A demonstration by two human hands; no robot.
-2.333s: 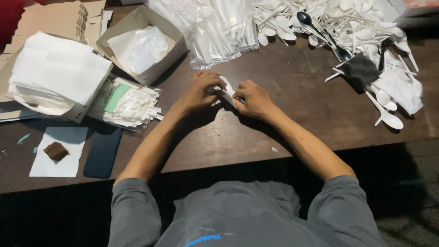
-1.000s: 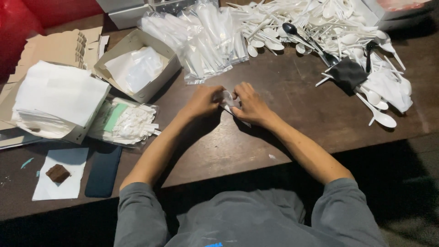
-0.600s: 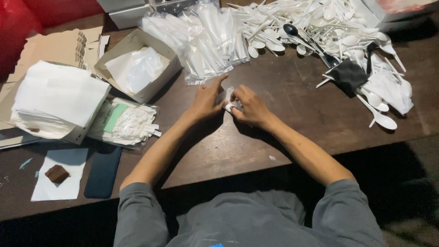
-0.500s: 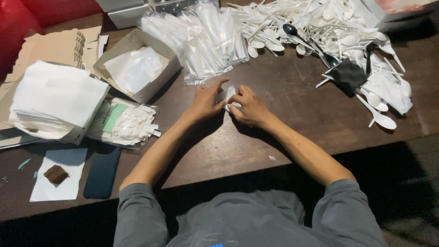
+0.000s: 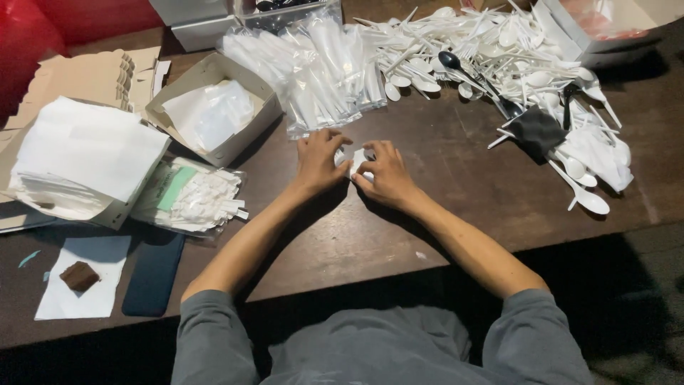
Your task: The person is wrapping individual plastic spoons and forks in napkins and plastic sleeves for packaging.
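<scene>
My left hand (image 5: pixel 318 160) and my right hand (image 5: pixel 385 173) meet over the brown wooden table (image 5: pixel 456 207), fingers pinched together on a small white packet (image 5: pixel 356 161) that looks like a folded napkin or wrapped cutlery piece. Most of the packet is hidden by my fingers. Just beyond my hands lies a pile of clear-wrapped white cutlery packs (image 5: pixel 313 68). A heap of loose white plastic spoons and forks (image 5: pixel 513 57) spreads to the far right.
A cardboard box with plastic sleeves (image 5: pixel 214 110) sits at left, beside a box of white napkins (image 5: pixel 78 167) and a bag of wrapped toothpicks (image 5: pixel 196 196). A dark phone (image 5: pixel 152 274) and a brown piece on white paper (image 5: pixel 80 276) lie near the front edge. A black cloth (image 5: pixel 536 132) rests among the spoons.
My hands have stayed together on the small white packet, working it with small finger movements. The view has shifted slightly; nothing else on the table moved.
</scene>
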